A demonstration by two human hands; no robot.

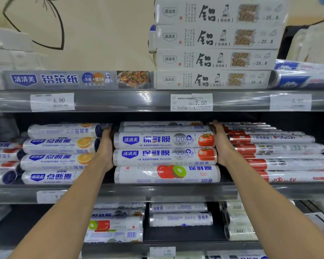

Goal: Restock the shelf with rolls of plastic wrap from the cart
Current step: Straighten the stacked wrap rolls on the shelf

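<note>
A stack of plastic wrap rolls (pixel 165 146) with tomato pictures lies in the middle of the middle shelf (pixel 157 191). Under them sits a roll printed with a tomato and kiwi (pixel 166 173). My left hand (pixel 106 146) presses flat against the left ends of the stacked rolls. My right hand (pixel 222 144) presses flat against their right ends. Both hands reach deep into the shelf, and their fingertips are hidden behind the rolls. No cart is in view.
Rolls with orange pictures (pixel 60 157) lie left of the stack, red-labelled rolls (pixel 281 152) right of it. White foil boxes (pixel 215 58) are piled on the upper shelf. More rolls (pixel 180 215) sit on the lower shelf. Price tags (pixel 192 102) line the shelf edges.
</note>
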